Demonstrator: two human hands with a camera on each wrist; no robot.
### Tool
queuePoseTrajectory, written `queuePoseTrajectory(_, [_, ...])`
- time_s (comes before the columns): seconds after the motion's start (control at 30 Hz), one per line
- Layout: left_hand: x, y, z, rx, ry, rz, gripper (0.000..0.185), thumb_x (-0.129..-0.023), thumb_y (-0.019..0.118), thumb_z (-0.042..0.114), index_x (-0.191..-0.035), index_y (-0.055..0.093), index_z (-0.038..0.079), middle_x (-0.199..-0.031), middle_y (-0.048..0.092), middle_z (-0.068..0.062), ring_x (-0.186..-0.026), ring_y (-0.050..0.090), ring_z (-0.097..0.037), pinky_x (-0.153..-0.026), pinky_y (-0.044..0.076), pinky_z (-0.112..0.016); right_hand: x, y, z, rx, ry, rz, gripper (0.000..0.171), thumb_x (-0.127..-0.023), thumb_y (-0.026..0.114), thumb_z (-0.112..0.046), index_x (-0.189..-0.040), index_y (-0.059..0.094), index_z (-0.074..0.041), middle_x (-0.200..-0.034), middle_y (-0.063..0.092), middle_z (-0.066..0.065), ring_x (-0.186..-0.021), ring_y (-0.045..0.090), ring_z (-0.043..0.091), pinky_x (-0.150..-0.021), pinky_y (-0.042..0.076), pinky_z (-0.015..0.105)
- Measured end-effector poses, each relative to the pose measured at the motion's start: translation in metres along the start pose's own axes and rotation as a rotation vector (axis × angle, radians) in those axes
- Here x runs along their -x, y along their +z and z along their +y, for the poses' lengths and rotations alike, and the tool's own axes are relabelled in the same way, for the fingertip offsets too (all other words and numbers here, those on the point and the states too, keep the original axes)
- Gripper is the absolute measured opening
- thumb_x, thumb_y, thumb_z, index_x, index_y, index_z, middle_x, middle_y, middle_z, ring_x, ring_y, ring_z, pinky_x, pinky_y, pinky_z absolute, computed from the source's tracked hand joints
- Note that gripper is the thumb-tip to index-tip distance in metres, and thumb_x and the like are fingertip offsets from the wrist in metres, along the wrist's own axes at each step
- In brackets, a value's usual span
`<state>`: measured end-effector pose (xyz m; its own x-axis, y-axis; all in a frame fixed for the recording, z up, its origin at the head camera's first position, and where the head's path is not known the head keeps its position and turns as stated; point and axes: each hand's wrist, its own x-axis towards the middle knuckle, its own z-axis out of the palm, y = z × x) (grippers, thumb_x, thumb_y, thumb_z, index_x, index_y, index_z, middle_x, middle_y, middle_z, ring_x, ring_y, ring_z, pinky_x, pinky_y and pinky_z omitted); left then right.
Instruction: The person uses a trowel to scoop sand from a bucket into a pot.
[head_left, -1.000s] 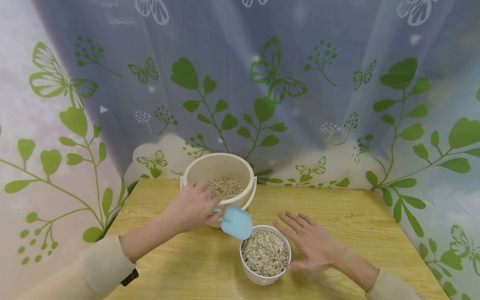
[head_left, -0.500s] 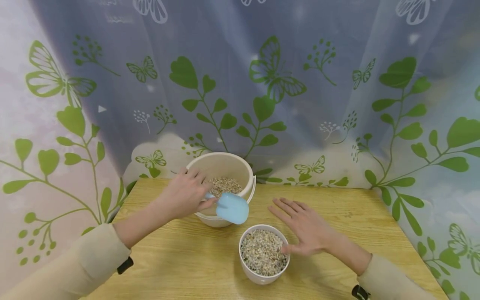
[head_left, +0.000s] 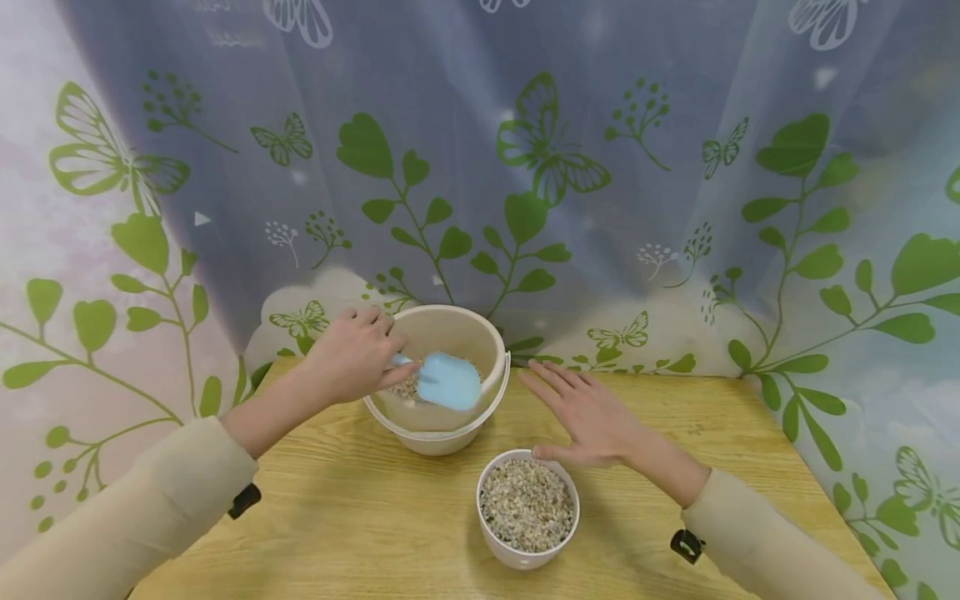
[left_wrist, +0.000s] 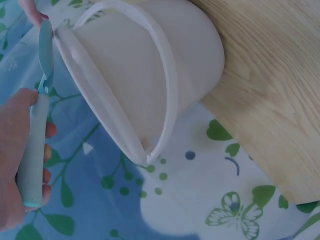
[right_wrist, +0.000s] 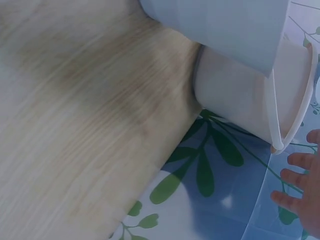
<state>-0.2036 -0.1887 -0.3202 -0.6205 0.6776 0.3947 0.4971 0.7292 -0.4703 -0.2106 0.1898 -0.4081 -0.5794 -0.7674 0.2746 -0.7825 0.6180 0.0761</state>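
two hands work over a wooden table in the head view. the left hand curls its fingers round the handle of a light blue scoop, whose blade dips inside the cream bucket at the back of the table, above the grain lying in the bucket's bottom. the right hand is spread flat, fingers straight and holding nothing, hovering just to the right of the bucket and just behind the small white bowl. that bowl stands in front of the bucket, near the table's front, filled nearly to the rim with pale grain. beige sleeves cover both forearms. behind the table hangs a curtain printed with green leaves and butterflies.

from the left wrist, the left hand grips the scoop's handle, fingers wrapped round it, and the blade reaches up along the bucket's rim. the bucket shows its outer wall and its white bail handle lying against the side, resting on the table.

from the right wrist, only the fingertips of the right hand show at the lower right edge, straight and apart, touching nothing. the bucket stands on the table, and the small bowl's wall fills the top of the frame, close in front of it.
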Motion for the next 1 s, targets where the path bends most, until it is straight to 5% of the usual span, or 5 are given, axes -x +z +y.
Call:
queuePoseTrajectory(0.13, [-0.003,0.003,-0.009,0.01,-0.034,-0.035,0.043,-0.097,0.069,0.057,-0.097,0.076,0.014,-0.088,0.072,-0.01,-0.079,0.064,-0.028,-0.061,0.051,-0.04,-0.012,-0.004,0.0,-0.009,0.045,-0.025,0.109,-0.092,0.016,-0.092,-0.169,0.023,-0.015,-0.172,0.033,0.018,-0.152,0.044,0.043,-0.113,0.045,0.067])
queuePoseTrajectory(0.3, [-0.008,0.006,-0.016,0.018,-0.051,-0.078,0.044,-0.099,0.066,0.056,-0.097,0.076,0.013,-0.09,0.072,-0.01,-0.076,0.06,-0.027,-0.061,0.05,-0.039,-0.026,-0.006,0.004,-0.003,0.087,-0.057,0.101,-0.096,0.038,-0.082,-0.169,0.021,-0.015,-0.173,0.03,0.017,-0.155,0.041,0.041,-0.116,0.044,0.064])
queuePoseTrajectory(0.57, [-0.014,0.017,-0.027,0.019,-0.075,-0.152,0.047,-0.1,0.064,0.055,-0.11,0.078,0.011,-0.103,0.074,-0.014,-0.09,0.065,-0.029,-0.071,0.054,-0.043,-0.05,-0.003,0.008,0.008,0.152,-0.099,0.099,-0.097,0.053,-0.072,-0.17,0.018,-0.016,-0.175,0.026,0.015,-0.159,0.035,0.04,-0.123,0.038,0.061])
queuePoseTrajectory(0.83, [-0.016,0.037,-0.036,0.013,-0.084,-0.214,0.049,-0.102,0.062,0.055,-0.115,0.077,0.01,-0.11,0.073,-0.017,-0.097,0.065,-0.032,-0.079,0.056,-0.047,-0.067,0.003,0.013,0.008,0.189,-0.128,0.1,-0.098,0.039,-0.081,-0.171,0.014,-0.017,-0.175,0.027,0.017,-0.159,0.035,0.04,-0.121,0.041,0.062])
queuePoseTrajectory(1.0, [-0.019,0.051,-0.041,-0.029,-0.074,-0.257,0.051,-0.101,0.062,0.057,-0.117,0.076,0.01,-0.118,0.074,-0.017,-0.105,0.065,-0.033,-0.083,0.054,-0.047,-0.074,0.008,0.016,-0.002,0.213,-0.153,0.108,-0.093,0.018,-0.091,-0.171,0.011,-0.016,-0.175,0.027,0.018,-0.16,0.033,0.039,-0.123,0.039,0.061])
